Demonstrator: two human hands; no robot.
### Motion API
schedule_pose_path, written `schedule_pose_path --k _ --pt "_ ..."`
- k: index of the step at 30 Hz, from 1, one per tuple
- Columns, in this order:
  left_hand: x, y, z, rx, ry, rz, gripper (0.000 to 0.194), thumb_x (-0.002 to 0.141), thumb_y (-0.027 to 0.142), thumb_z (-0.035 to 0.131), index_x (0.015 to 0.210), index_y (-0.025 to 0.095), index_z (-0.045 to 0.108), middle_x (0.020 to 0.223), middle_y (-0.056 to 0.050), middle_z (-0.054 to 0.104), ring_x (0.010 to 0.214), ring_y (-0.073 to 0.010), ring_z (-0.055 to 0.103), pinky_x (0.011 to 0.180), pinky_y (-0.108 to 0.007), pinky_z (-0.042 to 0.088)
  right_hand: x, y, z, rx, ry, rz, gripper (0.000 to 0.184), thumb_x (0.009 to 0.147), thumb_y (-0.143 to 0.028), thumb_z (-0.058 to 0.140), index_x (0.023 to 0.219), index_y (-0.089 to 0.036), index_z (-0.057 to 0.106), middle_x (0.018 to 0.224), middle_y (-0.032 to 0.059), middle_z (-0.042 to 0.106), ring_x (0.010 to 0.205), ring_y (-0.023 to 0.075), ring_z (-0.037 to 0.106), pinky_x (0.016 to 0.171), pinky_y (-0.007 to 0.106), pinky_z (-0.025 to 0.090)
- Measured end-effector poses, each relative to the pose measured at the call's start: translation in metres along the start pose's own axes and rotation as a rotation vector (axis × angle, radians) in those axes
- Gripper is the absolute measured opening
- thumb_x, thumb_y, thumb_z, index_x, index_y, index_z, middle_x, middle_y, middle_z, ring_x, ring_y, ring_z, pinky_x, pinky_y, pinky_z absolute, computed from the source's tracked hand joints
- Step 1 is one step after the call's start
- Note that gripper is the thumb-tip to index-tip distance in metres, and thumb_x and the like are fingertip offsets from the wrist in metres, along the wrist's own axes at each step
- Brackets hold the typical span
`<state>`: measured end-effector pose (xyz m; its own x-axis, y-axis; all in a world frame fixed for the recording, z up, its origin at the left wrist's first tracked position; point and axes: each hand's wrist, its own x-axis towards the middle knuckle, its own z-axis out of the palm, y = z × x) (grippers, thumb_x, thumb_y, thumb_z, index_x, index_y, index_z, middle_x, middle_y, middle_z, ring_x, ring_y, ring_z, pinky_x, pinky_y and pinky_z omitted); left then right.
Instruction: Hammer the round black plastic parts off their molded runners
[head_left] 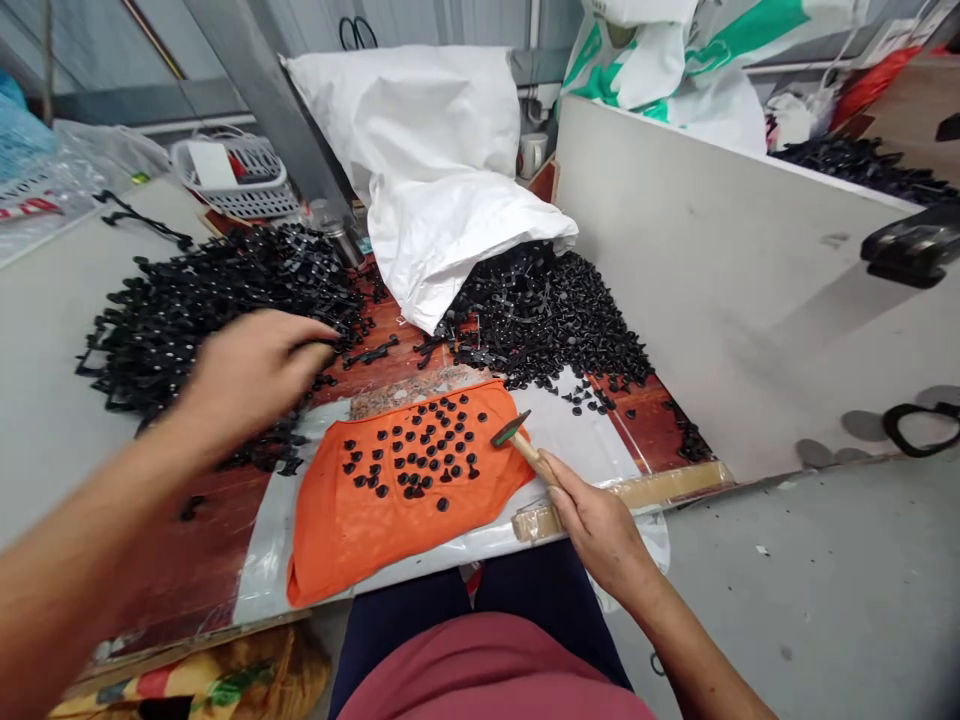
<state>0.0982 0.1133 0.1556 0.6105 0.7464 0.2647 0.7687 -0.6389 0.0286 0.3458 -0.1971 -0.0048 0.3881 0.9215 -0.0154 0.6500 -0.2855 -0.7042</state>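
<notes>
My right hand [604,525] is wrapped round the wooden handle of a small hammer [536,460]. The hammer's dark head lies over the right edge of an orange cloth [352,535]. Scattered on that cloth are several small round black plastic pieces [442,504], some with a short stem showing. My left hand [251,370], smeared by motion, hovers at the front of a heap of black plastic parts [217,280]. Its thumb and fingers come together in a pinch; what lies between them I cannot make out.
A white sack [450,170] spills a second heap of small black pieces [555,310] behind the cloth. Upright on the right stands a pale board [645,240]. A grey basket [240,185] and a metal flask [345,243] are at the back left. Cardboard [667,487] edges the front right.
</notes>
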Motion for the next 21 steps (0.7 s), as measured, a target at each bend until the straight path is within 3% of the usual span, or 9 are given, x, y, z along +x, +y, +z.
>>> schedule_pose_path --k 2,5,7,10,13,16,18,21 --pt "0.023 0.049 0.039 -0.17 -0.143 0.137 0.038 0.092 0.038 0.045 0.105 0.022 0.076 0.114 -0.004 0.077 0.106 -0.0212 0.067 0.096 -0.031 0.048 0.0 0.001 0.0 -0.013 -0.029 -0.014 0.052 0.105 -0.028 0.037 0.157 -0.03 0.045 0.136 0.0057 0.07 0.108 0.0252 0.075 0.089 0.038 0.059" --pt "0.066 0.112 0.094 -0.236 -0.223 0.031 0.032 0.091 0.035 0.05 0.1 0.023 0.078 0.109 -0.006 0.079 0.1 -0.024 0.07 0.09 -0.032 0.05 0.0 0.002 0.0 -0.046 -0.027 -0.03 0.053 0.105 -0.027 0.037 0.157 -0.03 0.046 0.131 0.0066 0.073 0.103 0.027 0.077 0.084 0.038 0.06" --pt "0.091 0.141 0.122 -0.209 -0.222 -0.11 0.033 0.091 0.042 0.054 0.098 0.02 0.078 0.109 -0.012 0.078 0.104 -0.0312 0.069 0.092 -0.041 0.049 0.0 0.002 0.0 -0.058 -0.018 -0.029 0.052 0.104 -0.026 0.037 0.155 -0.029 0.049 0.121 0.0064 0.078 0.095 0.0274 0.078 0.077 0.037 0.06" --pt "0.116 0.16 0.147 -0.217 -0.216 -0.206 0.024 0.084 0.039 0.067 0.088 0.018 0.077 0.106 -0.017 0.077 0.111 -0.0373 0.066 0.098 -0.048 0.046 -0.001 0.003 0.002 -0.036 -0.002 -0.03 0.053 0.104 -0.024 0.037 0.155 -0.027 0.049 0.112 0.006 0.08 0.089 0.0258 0.078 0.073 0.034 0.059" --pt "0.126 0.157 0.153 -0.287 -0.202 -0.218 0.014 0.082 0.031 0.068 0.085 0.019 0.075 0.098 -0.012 0.078 0.105 -0.0321 0.068 0.096 -0.044 0.047 -0.002 0.004 0.002 0.001 0.006 -0.051 0.053 0.104 -0.024 0.037 0.156 -0.026 0.048 0.117 0.0072 0.079 0.094 0.0252 0.078 0.078 0.034 0.059" --pt "0.134 0.145 0.144 -0.409 -0.174 -0.194 0.02 0.088 0.031 0.06 0.097 0.02 0.074 0.098 -0.006 0.077 0.094 -0.023 0.069 0.086 -0.034 0.05 -0.002 0.006 0.0 0.038 -0.016 -0.062 0.052 0.105 -0.025 0.037 0.156 -0.027 0.048 0.124 0.0076 0.077 0.101 0.0251 0.077 0.083 0.034 0.06" --pt "0.136 0.139 0.13 -0.628 -0.129 -0.147 0.023 0.09 0.028 0.055 0.103 0.017 0.071 0.099 -0.004 0.076 0.088 -0.0187 0.068 0.083 -0.029 0.05 -0.001 0.008 -0.001 0.057 -0.028 -0.055 0.052 0.104 -0.025 0.039 0.155 -0.03 0.048 0.128 0.0062 0.075 0.105 0.0245 0.076 0.085 0.034 0.06" --pt "0.123 0.133 0.1 -1.152 -0.141 -0.044 0.02 0.089 0.029 0.06 0.098 0.014 0.068 0.091 -0.004 0.072 0.078 -0.0157 0.064 0.079 -0.028 0.051 0.001 0.01 -0.001 0.053 -0.033 -0.043 0.05 0.105 -0.027 0.038 0.154 -0.031 0.049 0.131 0.0054 0.073 0.108 0.0247 0.075 0.091 0.037 0.06"
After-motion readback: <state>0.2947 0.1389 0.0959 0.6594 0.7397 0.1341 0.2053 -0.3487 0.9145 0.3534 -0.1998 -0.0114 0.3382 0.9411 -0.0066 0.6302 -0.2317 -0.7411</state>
